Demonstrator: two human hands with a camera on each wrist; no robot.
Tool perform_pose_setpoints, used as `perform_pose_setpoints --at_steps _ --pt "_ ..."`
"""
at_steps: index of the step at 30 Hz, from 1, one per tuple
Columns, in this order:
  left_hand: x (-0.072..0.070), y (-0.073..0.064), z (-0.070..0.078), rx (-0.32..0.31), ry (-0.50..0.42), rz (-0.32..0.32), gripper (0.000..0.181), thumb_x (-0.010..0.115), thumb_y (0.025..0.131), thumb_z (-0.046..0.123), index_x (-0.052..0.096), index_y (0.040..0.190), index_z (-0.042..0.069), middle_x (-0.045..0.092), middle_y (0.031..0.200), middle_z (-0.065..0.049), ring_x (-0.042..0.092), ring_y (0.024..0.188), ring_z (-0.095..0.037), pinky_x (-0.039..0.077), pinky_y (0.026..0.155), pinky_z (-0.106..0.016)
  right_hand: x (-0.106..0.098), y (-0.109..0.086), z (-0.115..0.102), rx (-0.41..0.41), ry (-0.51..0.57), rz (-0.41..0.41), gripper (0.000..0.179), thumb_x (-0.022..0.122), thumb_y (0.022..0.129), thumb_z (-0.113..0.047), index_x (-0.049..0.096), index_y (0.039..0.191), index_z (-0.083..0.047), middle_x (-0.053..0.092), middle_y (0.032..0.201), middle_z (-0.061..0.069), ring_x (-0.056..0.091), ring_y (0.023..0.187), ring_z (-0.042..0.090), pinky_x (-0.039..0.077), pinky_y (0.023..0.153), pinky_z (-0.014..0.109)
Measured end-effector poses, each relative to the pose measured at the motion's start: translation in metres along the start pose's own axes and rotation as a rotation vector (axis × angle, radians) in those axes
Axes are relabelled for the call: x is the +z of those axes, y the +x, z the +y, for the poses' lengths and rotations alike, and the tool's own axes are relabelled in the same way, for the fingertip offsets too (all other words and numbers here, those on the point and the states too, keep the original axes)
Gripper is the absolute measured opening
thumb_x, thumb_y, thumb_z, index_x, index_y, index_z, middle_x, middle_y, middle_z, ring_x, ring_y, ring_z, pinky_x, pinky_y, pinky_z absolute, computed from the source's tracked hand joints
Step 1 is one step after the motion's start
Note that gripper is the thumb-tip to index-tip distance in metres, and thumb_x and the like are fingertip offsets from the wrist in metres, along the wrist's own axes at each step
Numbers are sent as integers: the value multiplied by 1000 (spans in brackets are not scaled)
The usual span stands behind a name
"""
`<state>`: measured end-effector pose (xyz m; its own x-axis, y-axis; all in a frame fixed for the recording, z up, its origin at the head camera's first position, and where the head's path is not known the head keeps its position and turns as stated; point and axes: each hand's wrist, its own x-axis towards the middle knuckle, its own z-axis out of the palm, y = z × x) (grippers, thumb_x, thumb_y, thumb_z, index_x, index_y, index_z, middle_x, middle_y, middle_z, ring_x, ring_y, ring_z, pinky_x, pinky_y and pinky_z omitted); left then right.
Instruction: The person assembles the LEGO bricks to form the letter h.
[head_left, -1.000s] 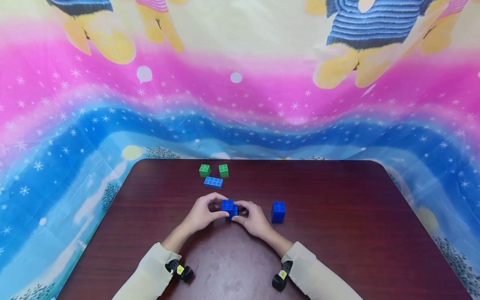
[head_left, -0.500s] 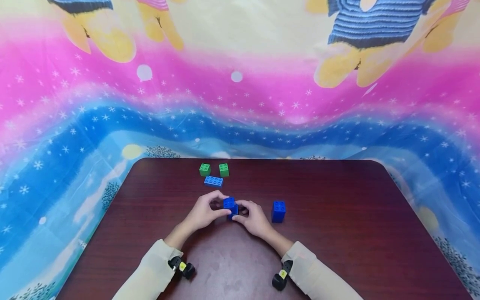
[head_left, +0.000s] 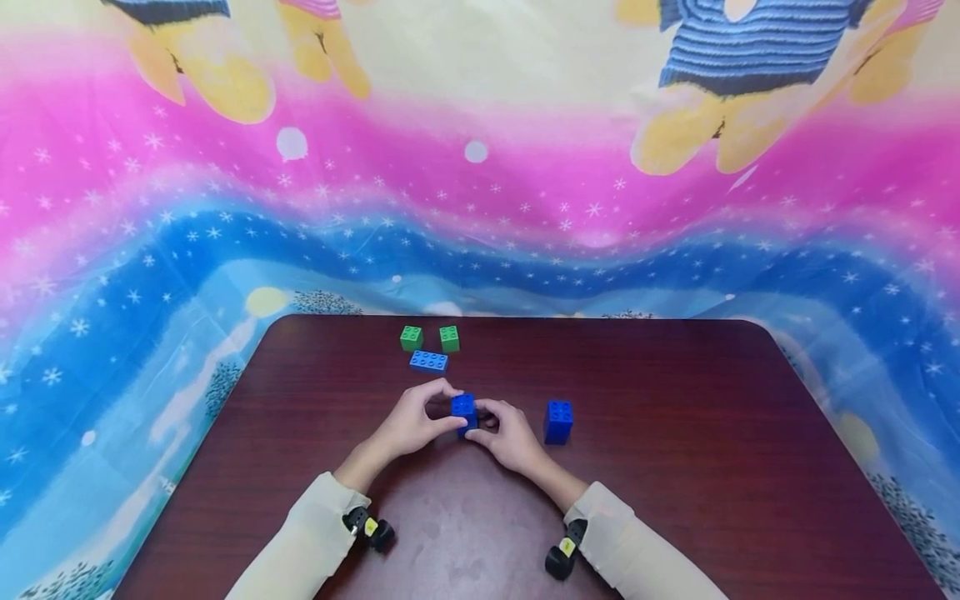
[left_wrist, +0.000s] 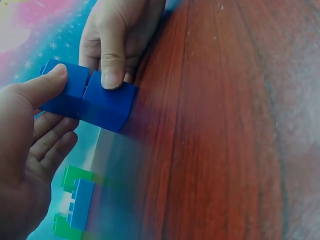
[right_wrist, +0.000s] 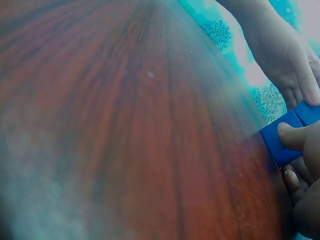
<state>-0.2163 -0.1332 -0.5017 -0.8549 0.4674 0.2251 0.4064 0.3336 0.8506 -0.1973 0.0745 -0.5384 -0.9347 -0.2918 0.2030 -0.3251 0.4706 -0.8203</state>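
My left hand [head_left: 408,423] pinches a dark blue toy building brick [left_wrist: 72,97], its thumb flat on one side. Directly beneath, my right hand [head_left: 512,437] pinches a second dark blue brick [left_wrist: 107,107] between thumb and fingers. The two bricks are lined up one over the other, with a narrow dark seam between them in the left wrist view. Studs show on top of the upper brick. In the right wrist view the right thumb [right_wrist: 290,136] presses on the lower brick, and the frame edge cuts off part of the upper one.
To the right of the hands stands a tall dark blue block [head_left: 558,423]. Further back are a lighter blue long brick [head_left: 428,361] and two green bricks [head_left: 411,337] [head_left: 448,337]. The brown table [head_left: 675,400] ends at a patterned cloth [head_left: 525,208].
The left hand has moved slightly right with the upper brick, turning it straight. It was offset and tilted over the lower brick before and now lines up with it. The right hand barely moved.
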Motion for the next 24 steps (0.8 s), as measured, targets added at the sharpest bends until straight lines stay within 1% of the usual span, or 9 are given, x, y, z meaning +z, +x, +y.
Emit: perform_pose_setpoints --at_steps 3,7,11,15,19,24 --pt "0 1 -2 7 -8 -10 25 79 87 0 63 105 -1 68 122 -24 65 115 -40 54 93 -56 1 0 1 1 13 -2 41 83 85 -10 68 124 -5 72 110 8 69 98 20 57 85 32" --pt "-2 0 -2 21 -9 -8 26 81 86 4 64 105 2 69 122 -20 66 115 -36 55 94 -51 1 1 1 0 42 1 42 83 85 -7 65 122 -6 72 111 8 70 98 20 57 85 33" --pt "-4 1 -2 39 -2 -13 26 82 87 9 64 105 7 70 121 -15 68 114 -31 56 94 -45 1 1 0 -4 69 5 37 84 84 -6 66 117 -8 72 109 6 70 95 18 57 84 33" --pt "-5 2 -2 61 39 -26 24 82 87 13 65 104 11 71 119 -10 68 113 -26 56 94 -40 0 2 1 -12 69 3 34 84 84 -8 68 114 -10 72 106 4 70 90 16 58 80 32" --pt "-5 4 -1 86 83 -39 25 83 87 14 65 105 13 71 117 -7 68 112 -23 56 93 -36 0 2 1 1 70 1 34 85 83 -9 69 113 -12 73 104 3 69 88 15 57 78 31" --pt "-5 6 2 90 130 -51 25 84 86 13 65 103 14 71 114 -5 69 110 -20 57 92 -35 0 2 1 8 69 0 34 85 83 -8 69 114 -10 72 104 4 69 88 16 57 78 30"
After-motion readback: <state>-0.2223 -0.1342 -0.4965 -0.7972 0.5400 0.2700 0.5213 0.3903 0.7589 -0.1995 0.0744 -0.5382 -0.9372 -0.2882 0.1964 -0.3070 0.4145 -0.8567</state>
